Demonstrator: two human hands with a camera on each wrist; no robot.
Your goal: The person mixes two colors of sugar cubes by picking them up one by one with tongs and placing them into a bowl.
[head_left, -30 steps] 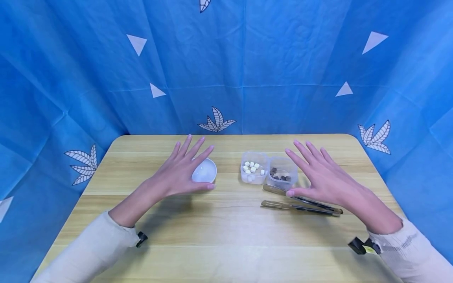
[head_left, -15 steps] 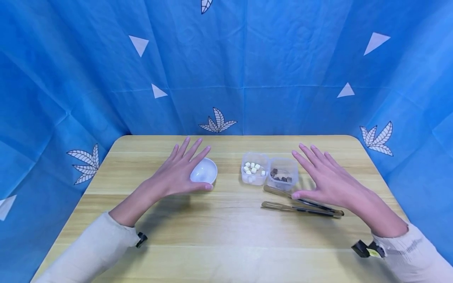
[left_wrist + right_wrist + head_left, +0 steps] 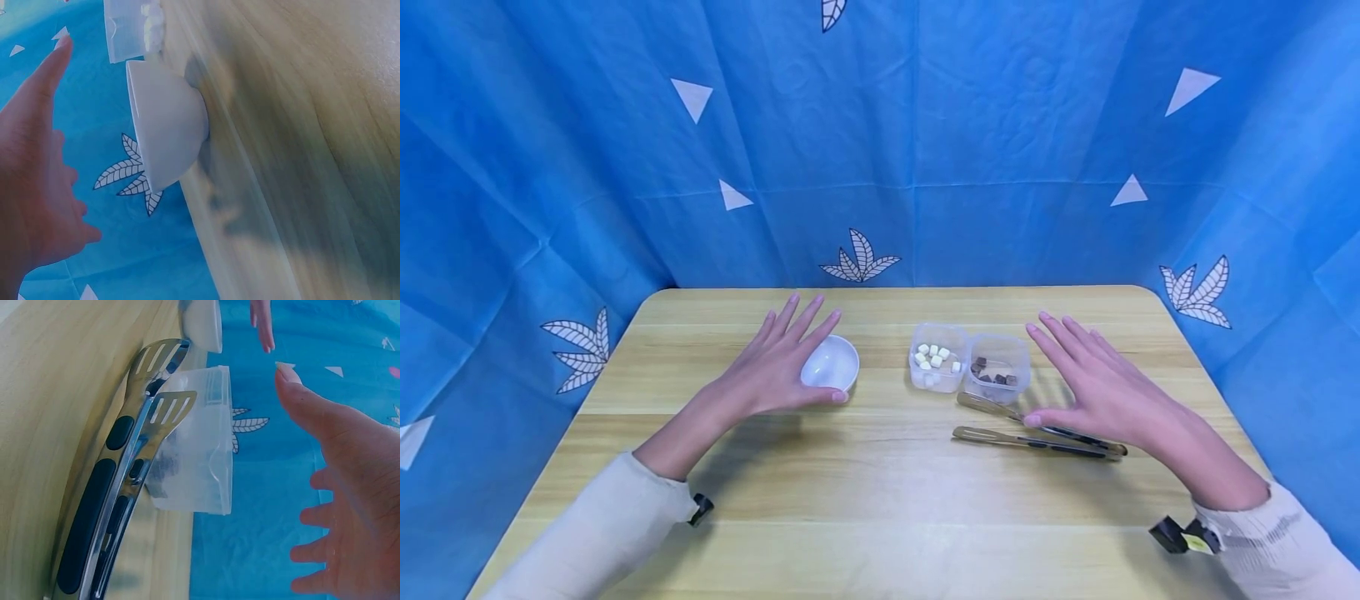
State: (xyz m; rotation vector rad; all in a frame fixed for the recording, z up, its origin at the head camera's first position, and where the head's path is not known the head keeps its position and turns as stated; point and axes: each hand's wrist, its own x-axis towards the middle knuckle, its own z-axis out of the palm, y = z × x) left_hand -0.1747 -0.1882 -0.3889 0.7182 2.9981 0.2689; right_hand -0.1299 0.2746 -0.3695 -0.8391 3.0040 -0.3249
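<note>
My left hand (image 3: 778, 367) hovers beside and partly over a white bowl (image 3: 835, 365), fingers spread and holding nothing. In the left wrist view the bowl (image 3: 165, 125) stands upright, apart from the hand (image 3: 37, 169). Over on the right, my right hand (image 3: 1097, 383) is held above a pair of metal tongs (image 3: 1000, 436), its fingers straight and apart. The tongs (image 3: 119, 462) have slotted ends and black grips and lie spread on the table; the hand hides part of one arm in the head view.
Two clear plastic boxes stand side by side: one box (image 3: 936, 385) holds several white cubes (image 3: 936, 361), the other (image 3: 1018, 362) several dark brown cubes (image 3: 1000, 379). The wooden table (image 3: 850, 492) ends at a blue patterned curtain (image 3: 1000, 167) behind.
My right hand has drifted slightly right and toward me, uncovering more of the brown cubes' box. My left hand has shifted a little left, showing more of the bowl.
</note>
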